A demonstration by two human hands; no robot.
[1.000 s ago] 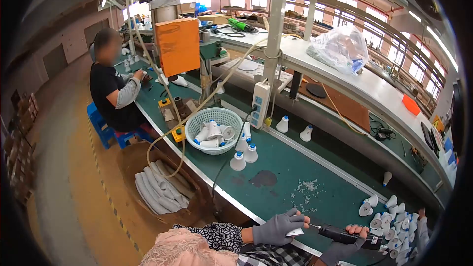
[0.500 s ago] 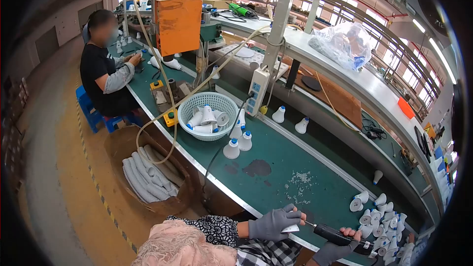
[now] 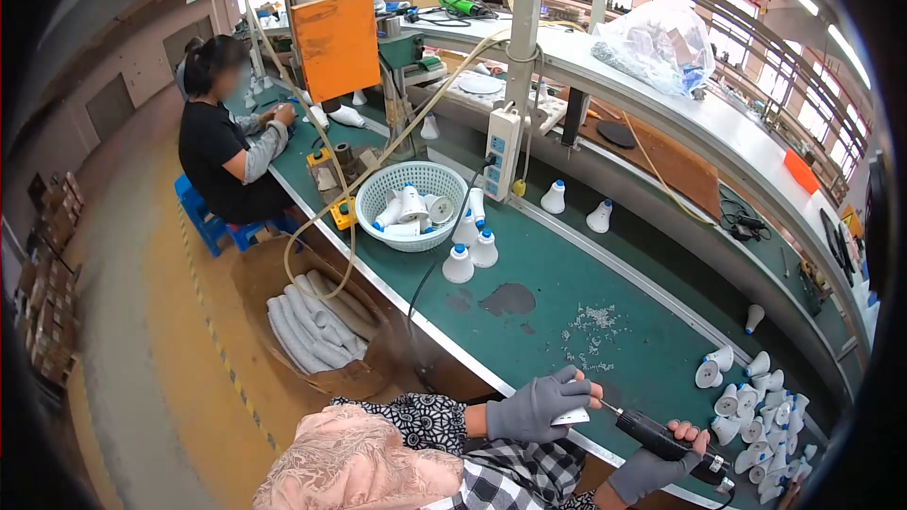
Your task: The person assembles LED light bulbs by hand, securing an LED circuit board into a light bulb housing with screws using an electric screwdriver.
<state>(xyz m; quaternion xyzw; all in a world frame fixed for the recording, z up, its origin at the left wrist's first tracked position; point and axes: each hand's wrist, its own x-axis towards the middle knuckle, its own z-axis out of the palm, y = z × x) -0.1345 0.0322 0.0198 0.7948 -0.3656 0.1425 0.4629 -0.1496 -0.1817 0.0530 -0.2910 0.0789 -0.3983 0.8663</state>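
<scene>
My left hand [image 3: 531, 408], in a grey glove with bare fingertips, is closed around a white plastic part [image 3: 573, 416] near the table's front edge. Most of that part is hidden by the fingers. My right hand [image 3: 652, 474], gloved the same way, grips a black electric screwdriver [image 3: 654, 433]. Its thin bit points left, with the tip right by the left fingertips. Small white screws or bits [image 3: 593, 326] lie scattered on the green table [image 3: 529, 359] beyond my hands. To the right is a heap of white cone-shaped parts [image 3: 756, 420].
A pale basket [image 3: 412, 244] of white parts stands farther left, with several blue-tipped cones [image 3: 459, 264] beside it. A power strip [image 3: 501, 153] hangs on a post, its black cord crossing the table. Left of the table, a carton [image 3: 359, 380] holds grey tubes. A co-worker [image 3: 222, 146] sits beyond.
The view has shifted, so the scene sits farther right in the frame. Both hands keep their holds, and the screwdriver tip stays close to the left fingertips.
</scene>
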